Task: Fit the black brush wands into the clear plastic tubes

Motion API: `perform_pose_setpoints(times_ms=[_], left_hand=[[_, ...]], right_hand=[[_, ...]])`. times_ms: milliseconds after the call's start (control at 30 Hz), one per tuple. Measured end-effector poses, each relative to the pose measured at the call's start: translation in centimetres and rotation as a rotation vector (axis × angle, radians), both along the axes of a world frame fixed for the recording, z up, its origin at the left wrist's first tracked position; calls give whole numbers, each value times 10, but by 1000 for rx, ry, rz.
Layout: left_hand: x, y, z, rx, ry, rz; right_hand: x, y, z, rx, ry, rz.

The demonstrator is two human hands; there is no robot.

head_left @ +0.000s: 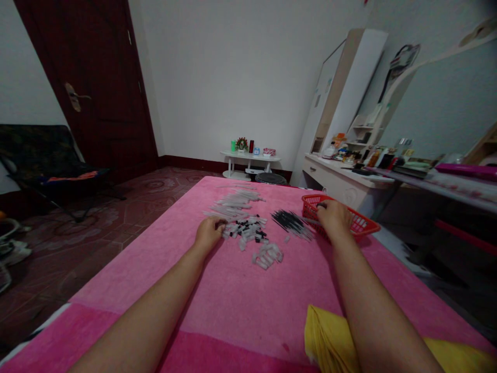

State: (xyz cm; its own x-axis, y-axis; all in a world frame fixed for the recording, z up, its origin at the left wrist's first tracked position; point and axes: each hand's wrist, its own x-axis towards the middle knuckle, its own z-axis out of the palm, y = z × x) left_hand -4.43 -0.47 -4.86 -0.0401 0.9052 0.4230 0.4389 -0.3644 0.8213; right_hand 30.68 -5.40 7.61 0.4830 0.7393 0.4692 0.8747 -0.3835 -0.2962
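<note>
My left hand [209,231] is at the left edge of a pile of small black and clear pieces [248,228] that look like pen caps and plugs. Its fingers are curled together; whatever they pinch is too small to name. Over the near side of a red plastic basket [363,224] is my right hand [334,215], fingers closed, with something dark at the fingertips that I cannot make out. Slim black-and-clear sticks like pen refills [291,224] lie left of the basket. Clear tubes like pen barrels [235,202] lie beyond the small pieces, and clear caps [267,256] lie nearer me.
A pink cloth [233,305] covers the table. Folded yellow fabric [330,339] lies under my right forearm. Right of the table stands a white dresser [337,181] with bottles; a low white stand [250,155] is by the far wall. A folding chair [46,155] stands left.
</note>
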Motion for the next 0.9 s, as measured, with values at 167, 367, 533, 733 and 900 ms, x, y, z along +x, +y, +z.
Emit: perform_pose_setpoints(times_ms=[167, 367, 533, 733, 900], left_hand=[[-1, 3, -4, -32, 112, -16], [2, -3, 2, -15, 163, 19], [6, -13, 13, 60, 401, 69], [8, -16, 17, 107, 571, 45], [7, -13, 16, 71, 563, 28]], right_hand=[[-25, 6, -4, 20, -32, 256], [-37, 11, -15, -259, -35, 296], [-31, 5, -15, -456, -61, 225], [-38, 5, -28, -623, -60, 193], [-38, 5, -19, -556, -66, 198]])
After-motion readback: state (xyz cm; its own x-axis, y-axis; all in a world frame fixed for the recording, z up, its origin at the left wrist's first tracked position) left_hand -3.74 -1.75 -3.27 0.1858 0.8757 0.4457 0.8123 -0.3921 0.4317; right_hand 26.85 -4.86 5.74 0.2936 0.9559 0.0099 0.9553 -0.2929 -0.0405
